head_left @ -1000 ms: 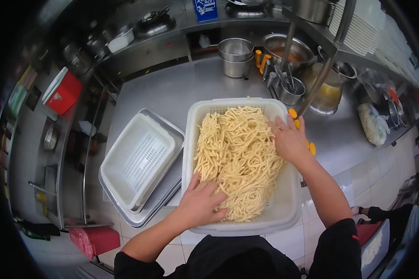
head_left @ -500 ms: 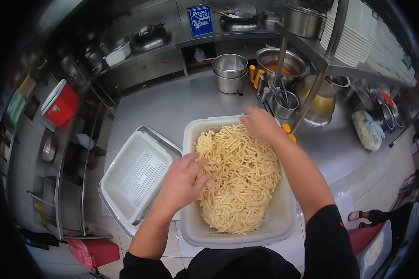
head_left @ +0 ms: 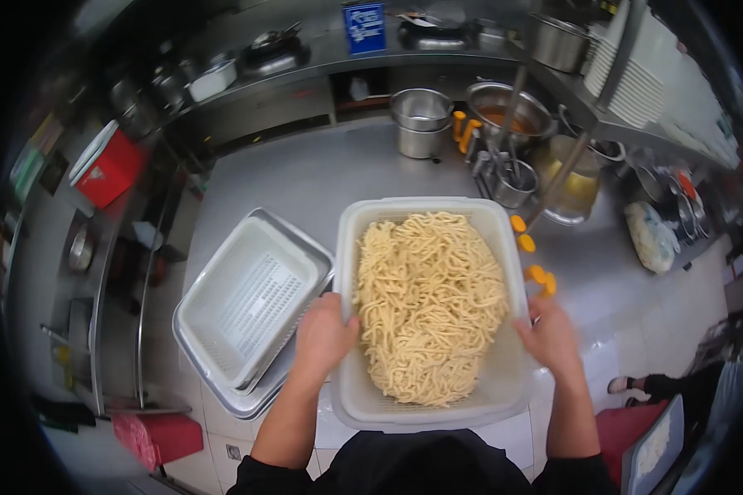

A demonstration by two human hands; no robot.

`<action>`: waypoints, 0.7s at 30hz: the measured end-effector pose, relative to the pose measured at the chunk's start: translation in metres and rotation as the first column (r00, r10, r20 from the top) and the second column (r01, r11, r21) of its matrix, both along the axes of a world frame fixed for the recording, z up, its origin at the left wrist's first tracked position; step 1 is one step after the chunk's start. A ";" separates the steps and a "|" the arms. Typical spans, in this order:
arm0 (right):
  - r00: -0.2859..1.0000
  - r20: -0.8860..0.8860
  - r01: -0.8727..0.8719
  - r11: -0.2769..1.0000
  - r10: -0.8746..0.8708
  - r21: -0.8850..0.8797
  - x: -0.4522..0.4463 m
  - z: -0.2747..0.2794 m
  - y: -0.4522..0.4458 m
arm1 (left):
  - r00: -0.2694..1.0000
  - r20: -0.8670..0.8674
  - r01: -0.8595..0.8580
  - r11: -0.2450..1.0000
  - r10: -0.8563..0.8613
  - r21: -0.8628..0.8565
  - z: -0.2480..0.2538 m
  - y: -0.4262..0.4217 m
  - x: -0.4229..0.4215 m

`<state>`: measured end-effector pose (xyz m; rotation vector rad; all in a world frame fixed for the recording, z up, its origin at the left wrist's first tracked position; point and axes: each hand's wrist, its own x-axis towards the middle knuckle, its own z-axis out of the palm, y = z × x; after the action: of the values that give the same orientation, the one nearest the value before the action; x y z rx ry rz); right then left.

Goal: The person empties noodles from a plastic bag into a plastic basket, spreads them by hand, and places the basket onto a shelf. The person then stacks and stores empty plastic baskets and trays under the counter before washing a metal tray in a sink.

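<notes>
A large white plastic basket stands at the front of the steel table, with a heap of thick pale yellow noodles in it. My left hand grips the basket's left side, thumb on the rim and fingers on the outer wall. Opposite it, my right hand holds the right side, its fingertips partly hidden. Left of the basket, a smaller white perforated basket rests tilted on a metal tray.
Two stacked steel pots stand farther back on the table. Toward the right are a cup of utensils, a bowl of reddish liquid, several orange-handled tools and a shelf post. A person's leg shows at lower right.
Both hands have left the noodles and the far rim and now hold the basket's two sides. In view, the large basket sits slightly farther right, and the whole scene has shifted somewhat.
</notes>
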<state>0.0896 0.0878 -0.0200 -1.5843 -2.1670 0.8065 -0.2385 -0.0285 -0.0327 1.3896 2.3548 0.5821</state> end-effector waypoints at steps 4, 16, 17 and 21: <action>0.992 0.010 0.127 0.987 -0.128 0.095 0.005 -0.030 -0.031 | 0.999 -0.027 -0.042 0.999 0.042 0.008 -0.004 0.011 -0.001; 0.968 0.045 0.248 0.967 -0.246 -0.057 -0.005 -0.031 -0.019 | 0.994 -0.045 -0.091 0.990 0.096 0.107 -0.013 0.023 -0.006; 0.973 0.018 0.232 0.969 -0.231 -0.090 -0.002 -0.032 -0.017 | 0.997 -0.025 -0.072 0.993 0.075 0.097 -0.013 0.024 -0.009; 0.971 -0.155 0.155 0.973 -0.182 -0.169 0.007 -0.037 -0.009 | 0.990 0.137 -0.042 0.996 0.030 0.084 -0.028 0.031 -0.025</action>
<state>0.0968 0.0791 -0.0574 -1.6813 -1.8617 1.0367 -0.2634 0.0020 -0.0604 1.3021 2.2749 0.7724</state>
